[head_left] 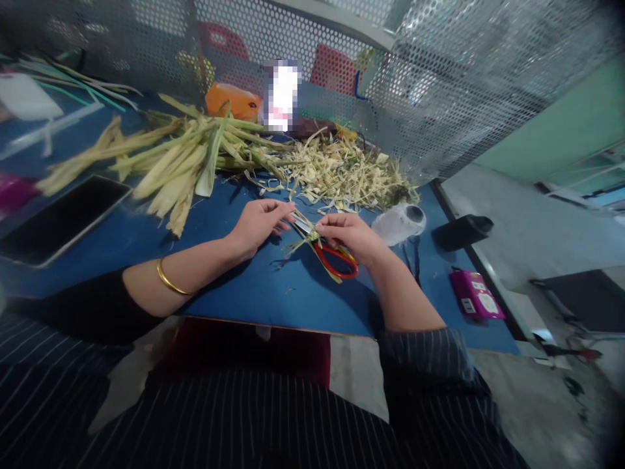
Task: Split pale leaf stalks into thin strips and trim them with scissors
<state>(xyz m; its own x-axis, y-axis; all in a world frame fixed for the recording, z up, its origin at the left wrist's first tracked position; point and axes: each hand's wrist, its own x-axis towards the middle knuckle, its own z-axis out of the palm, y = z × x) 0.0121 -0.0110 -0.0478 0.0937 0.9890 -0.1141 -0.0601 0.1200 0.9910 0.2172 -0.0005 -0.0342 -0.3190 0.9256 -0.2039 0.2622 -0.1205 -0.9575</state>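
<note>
Between my hands is a small braided piece of corn husk [313, 236] with loose strip ends hanging from it. My right hand [349, 234] pinches this piece between thumb and fingertips. My left hand [261, 225], on whose arm is a gold bangle [170, 280], has thumb and forefinger closed on a thin husk strip [297, 212] leading towards the braid. Directly below the hands are scissors with red handles [336, 264]; their blades point up-left, partly covered by the braid and fingers. They appear to lie on the blue table [244, 293].
Beyond my hands spread long dry husks [180, 156] and a heap of husk shreds [351, 169]. A dark phone [61, 218] lies at left. To the right are a plastic-wrapped roll [398, 223], a black cylinder [461, 232] and a purple packet [476, 295]. Perforated metal mesh [312, 39] stands behind.
</note>
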